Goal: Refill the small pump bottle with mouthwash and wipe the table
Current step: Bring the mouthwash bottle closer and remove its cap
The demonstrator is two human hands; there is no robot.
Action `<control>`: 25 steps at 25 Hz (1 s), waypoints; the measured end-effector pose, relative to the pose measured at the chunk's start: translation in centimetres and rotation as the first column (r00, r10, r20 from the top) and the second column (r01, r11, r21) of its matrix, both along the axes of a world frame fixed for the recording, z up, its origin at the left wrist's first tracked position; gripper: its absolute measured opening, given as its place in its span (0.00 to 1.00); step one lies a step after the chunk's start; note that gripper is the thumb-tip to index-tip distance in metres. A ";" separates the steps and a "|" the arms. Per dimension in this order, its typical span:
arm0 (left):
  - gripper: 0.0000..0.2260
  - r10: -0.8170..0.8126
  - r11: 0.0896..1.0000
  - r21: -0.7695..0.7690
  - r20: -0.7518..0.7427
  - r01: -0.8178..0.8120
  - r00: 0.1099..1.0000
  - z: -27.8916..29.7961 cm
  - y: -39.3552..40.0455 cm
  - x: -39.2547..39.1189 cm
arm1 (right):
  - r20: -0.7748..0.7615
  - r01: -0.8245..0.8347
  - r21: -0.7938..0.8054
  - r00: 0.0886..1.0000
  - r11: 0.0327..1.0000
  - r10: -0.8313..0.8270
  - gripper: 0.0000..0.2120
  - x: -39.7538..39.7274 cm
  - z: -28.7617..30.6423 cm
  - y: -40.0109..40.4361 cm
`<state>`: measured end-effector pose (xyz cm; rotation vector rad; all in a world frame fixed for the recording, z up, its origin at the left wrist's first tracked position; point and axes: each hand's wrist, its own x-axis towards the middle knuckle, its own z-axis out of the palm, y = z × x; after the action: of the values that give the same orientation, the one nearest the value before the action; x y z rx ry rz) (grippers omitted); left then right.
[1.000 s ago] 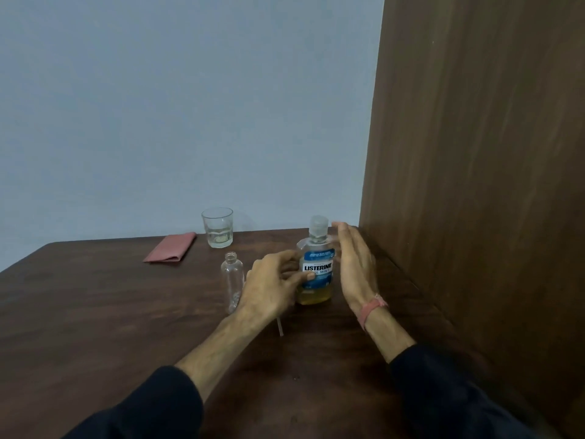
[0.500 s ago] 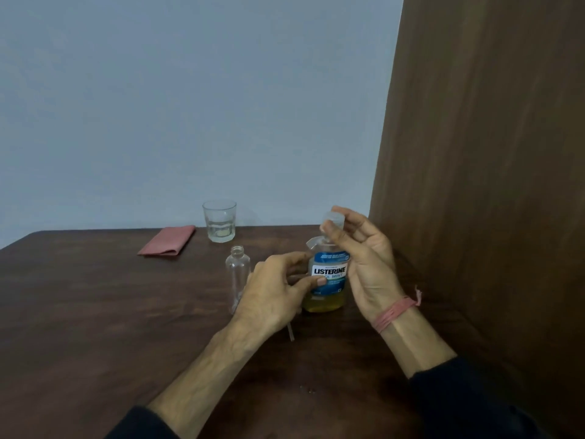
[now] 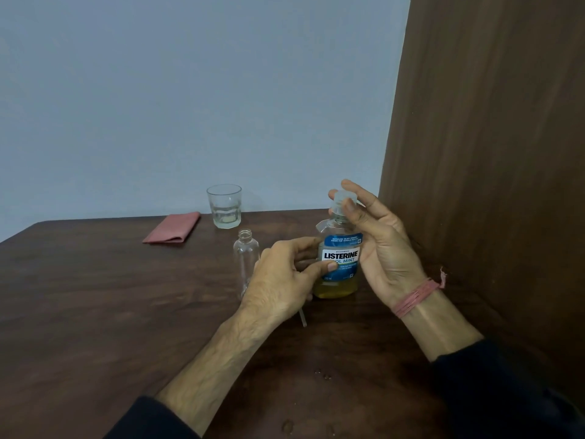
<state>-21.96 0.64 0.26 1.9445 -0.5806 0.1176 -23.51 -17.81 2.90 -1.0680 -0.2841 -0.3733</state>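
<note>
mouthwash bottle (image 3: pixel 338 264) low with yellow liquid, small bottle (image 3: pixel 246 261) empty, uncapped

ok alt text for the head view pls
The left hand steadies a Listerine mouthwash bottle on a dark wooden table while the right hand grips its cap. An open small clear bottle stands beside it.

At twelve o'clock on our table we see a drinking glass (image 3: pixel 224 206) holding a little clear liquid, standing upright by the pale wall (image 3: pixel 190 90). A brown wooden panel (image 3: pixel 493 137) rises at three o'clock.
</note>
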 end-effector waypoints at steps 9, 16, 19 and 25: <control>0.25 -0.007 1.000 -0.001 -0.005 0.006 1.000 0.0 0.1 -0.2 | -0.049 -0.018 0.063 0.999 0.998 0.021 0.19 -0.2 0.0 -0.1; 0.25 0.000 1.000 -0.009 -0.005 0.000 1.000 0.1 0.0 -0.5 | -0.044 -0.019 0.017 0.999 1.000 0.020 0.22 -0.6 0.4 0.1; 0.26 0.000 1.000 -0.001 -0.001 0.000 1.000 0.1 0.0 -0.5 | -0.032 -0.005 0.007 0.999 1.000 0.005 0.26 -0.5 0.5 0.4; 0.24 0.016 1.000 -0.002 -0.002 -0.016 1.000 0.2 0.2 -0.5 | -0.030 -0.010 -0.015 1.000 1.000 0.010 0.21 -0.2 0.2 0.3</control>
<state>-22.50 0.82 0.43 1.9472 -0.5629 0.1267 -23.68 -17.52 3.08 -1.0855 -0.2661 -0.3463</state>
